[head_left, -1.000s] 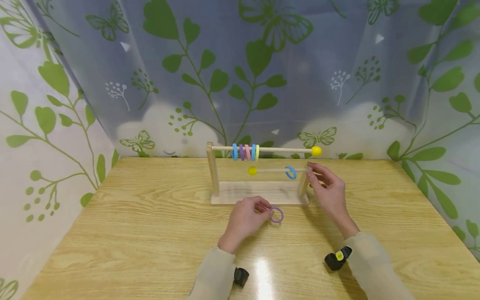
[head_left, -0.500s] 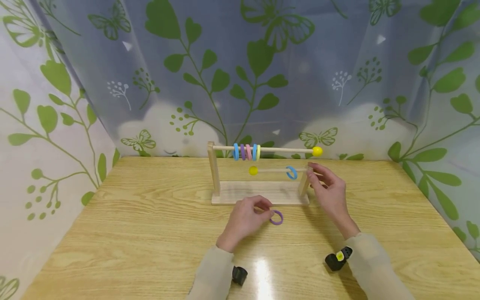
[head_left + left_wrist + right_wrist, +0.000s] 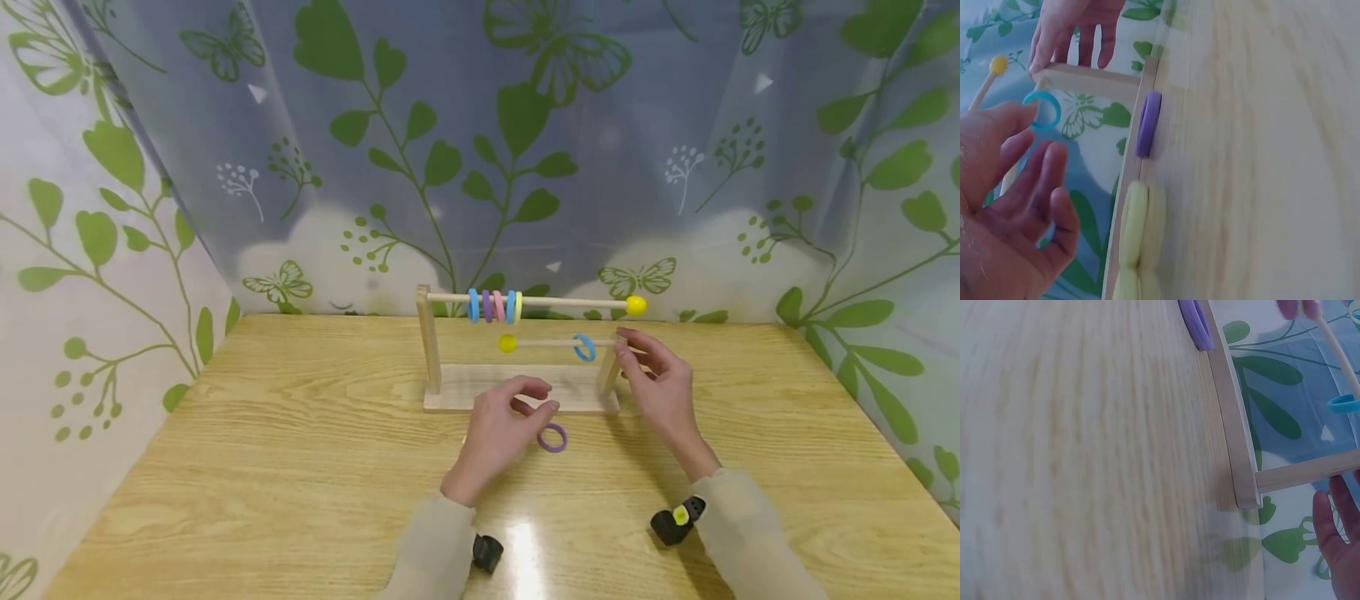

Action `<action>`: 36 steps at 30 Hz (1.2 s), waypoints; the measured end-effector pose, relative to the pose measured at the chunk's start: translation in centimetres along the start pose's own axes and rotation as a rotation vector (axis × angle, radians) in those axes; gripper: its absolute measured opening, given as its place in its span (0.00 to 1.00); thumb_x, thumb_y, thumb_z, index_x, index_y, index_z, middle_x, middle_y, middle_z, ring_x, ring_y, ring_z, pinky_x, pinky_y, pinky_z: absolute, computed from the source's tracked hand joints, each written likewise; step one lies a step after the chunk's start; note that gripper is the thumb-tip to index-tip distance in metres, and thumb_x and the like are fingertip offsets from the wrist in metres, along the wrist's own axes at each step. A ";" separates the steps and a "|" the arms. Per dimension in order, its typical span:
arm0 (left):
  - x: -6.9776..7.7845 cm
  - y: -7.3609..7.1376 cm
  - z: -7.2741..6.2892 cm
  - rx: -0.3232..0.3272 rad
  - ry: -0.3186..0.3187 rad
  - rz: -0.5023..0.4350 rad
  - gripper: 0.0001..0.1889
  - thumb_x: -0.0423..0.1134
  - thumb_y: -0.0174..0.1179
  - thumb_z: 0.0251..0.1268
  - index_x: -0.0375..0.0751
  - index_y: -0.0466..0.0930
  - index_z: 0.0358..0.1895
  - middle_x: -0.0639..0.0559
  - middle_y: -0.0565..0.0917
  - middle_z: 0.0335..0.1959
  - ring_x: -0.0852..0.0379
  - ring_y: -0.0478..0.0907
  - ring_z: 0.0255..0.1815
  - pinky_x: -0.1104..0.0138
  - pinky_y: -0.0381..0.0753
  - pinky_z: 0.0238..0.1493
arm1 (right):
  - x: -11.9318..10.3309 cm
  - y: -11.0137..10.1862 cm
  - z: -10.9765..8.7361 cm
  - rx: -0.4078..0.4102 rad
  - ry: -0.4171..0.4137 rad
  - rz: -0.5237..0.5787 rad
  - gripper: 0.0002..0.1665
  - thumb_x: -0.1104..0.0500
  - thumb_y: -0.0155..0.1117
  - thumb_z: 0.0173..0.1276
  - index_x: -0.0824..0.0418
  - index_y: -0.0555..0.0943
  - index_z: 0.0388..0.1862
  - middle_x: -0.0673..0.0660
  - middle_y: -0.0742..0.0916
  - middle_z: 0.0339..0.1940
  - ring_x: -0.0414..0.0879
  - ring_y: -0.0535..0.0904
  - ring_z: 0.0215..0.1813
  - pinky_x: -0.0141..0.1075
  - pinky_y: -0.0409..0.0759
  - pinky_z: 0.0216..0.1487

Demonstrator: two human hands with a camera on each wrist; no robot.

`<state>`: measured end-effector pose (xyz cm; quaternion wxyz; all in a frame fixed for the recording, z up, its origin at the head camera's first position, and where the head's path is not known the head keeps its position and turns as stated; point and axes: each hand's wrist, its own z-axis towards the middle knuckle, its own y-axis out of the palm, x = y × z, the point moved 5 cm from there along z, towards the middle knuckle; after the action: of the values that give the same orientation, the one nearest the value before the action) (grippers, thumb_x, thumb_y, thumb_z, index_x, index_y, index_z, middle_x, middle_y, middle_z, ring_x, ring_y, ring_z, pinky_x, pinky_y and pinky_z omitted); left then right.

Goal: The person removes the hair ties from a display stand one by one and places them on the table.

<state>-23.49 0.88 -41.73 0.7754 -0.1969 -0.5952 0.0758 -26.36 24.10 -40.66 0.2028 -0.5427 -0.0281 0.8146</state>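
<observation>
My left hand (image 3: 501, 427) hovers with loosely bent fingers just above a purple ring (image 3: 552, 437) that lies on the table before the wooden rack (image 3: 517, 379). Nothing is between its thumb and fingers in the left wrist view. Yellow rings (image 3: 1134, 228) lie beside the purple one, mostly hidden behind this hand in the head view. My right hand (image 3: 666, 396) pinches the top of the rack's shorter right post (image 3: 609, 372). From that post a lower rod carries one blue ring (image 3: 584, 347). Blue, purple, pink and yellow rings (image 3: 497, 307) hang on the upper rod.
Yellow balls cap both rods, the upper ball (image 3: 636, 305) at the right and the lower ball (image 3: 507, 343) at the left. The wood-grain table (image 3: 300, 467) reaches back to a leaf-patterned curtain (image 3: 480, 167). A tall left post (image 3: 428, 342) bears the upper rod.
My left hand has set the purple ring down and let go, then risen slightly toward the rack. The right hand keeps its place at the post.
</observation>
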 end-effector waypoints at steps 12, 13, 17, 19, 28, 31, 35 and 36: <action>1.9 1.6 1.2 0.269 0.130 -0.033 0.10 0.42 0.71 0.64 0.47 0.88 0.46 0.52 0.90 0.44 0.60 0.86 0.33 0.75 0.81 0.30 | 0.1 0.0 0.1 0.012 0.003 -0.011 0.18 0.57 0.63 0.77 0.61 0.83 0.62 0.56 0.87 0.57 0.27 0.83 0.47 0.21 0.83 0.42; 1.9 1.7 1.2 0.292 0.137 -0.023 0.10 0.42 0.71 0.64 0.47 0.88 0.46 0.53 0.90 0.44 0.60 0.86 0.33 0.75 0.80 0.30 | 0.1 0.0 0.1 0.013 0.002 -0.012 0.18 0.57 0.62 0.77 0.61 0.83 0.62 0.58 0.87 0.57 0.27 0.83 0.47 0.21 0.83 0.42; 1.9 2.3 1.7 0.354 0.158 0.000 0.11 0.43 0.71 0.64 0.46 0.88 0.47 0.53 0.90 0.44 0.60 0.87 0.33 0.76 0.78 0.29 | 0.0 -0.1 0.2 0.008 0.001 -0.005 0.19 0.58 0.62 0.77 0.62 0.83 0.62 0.62 0.86 0.58 0.27 0.83 0.46 0.21 0.83 0.42; 1.9 2.5 1.8 0.367 0.153 0.001 0.12 0.43 0.72 0.64 0.45 0.88 0.47 0.54 0.89 0.43 0.60 0.87 0.33 0.76 0.78 0.30 | -0.1 -0.1 0.2 0.001 0.003 0.001 0.19 0.58 0.62 0.77 0.62 0.83 0.62 0.60 0.87 0.57 0.28 0.84 0.46 0.22 0.84 0.43; 2.2 3.8 2.6 0.410 0.103 0.037 0.12 0.47 0.72 0.63 0.47 0.88 0.46 0.55 0.89 0.42 0.58 0.88 0.33 0.73 0.80 0.36 | 0.0 -0.5 0.4 -0.024 0.003 0.053 0.19 0.59 0.62 0.77 0.65 0.83 0.62 0.40 0.87 0.52 0.28 0.85 0.45 0.26 0.86 0.44; 2.3 4.3 2.8 0.444 0.096 0.064 0.13 0.48 0.72 0.62 0.47 0.88 0.45 0.55 0.90 0.41 0.58 0.87 0.33 0.74 0.79 0.35 | 0.0 -0.5 0.5 -0.035 0.000 0.089 0.19 0.61 0.62 0.76 0.67 0.83 0.61 0.34 0.86 0.49 0.29 0.85 0.44 0.27 0.87 0.43; 2.5 4.9 3.1 0.491 0.100 0.110 0.13 0.49 0.73 0.62 0.46 0.88 0.44 0.56 0.90 0.41 0.59 0.87 0.31 0.75 0.79 0.33 | 0.0 -0.5 0.6 -0.043 0.000 0.103 0.19 0.61 0.62 0.76 0.69 0.82 0.61 0.31 0.86 0.48 0.31 0.86 0.43 0.27 0.87 0.41; 2.6 5.0 3.1 0.501 0.097 0.116 0.13 0.49 0.73 0.62 0.46 0.88 0.43 0.56 0.90 0.41 0.59 0.87 0.31 0.75 0.78 0.32 | -0.1 -0.5 0.6 -0.044 0.004 0.104 0.19 0.61 0.63 0.76 0.69 0.82 0.61 0.31 0.86 0.48 0.31 0.86 0.43 0.28 0.87 0.41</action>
<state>-25.13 7.00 -40.74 0.8219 -0.0361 -0.5077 0.2558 -26.69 24.66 -40.24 0.1484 -0.5494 -0.0174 0.8221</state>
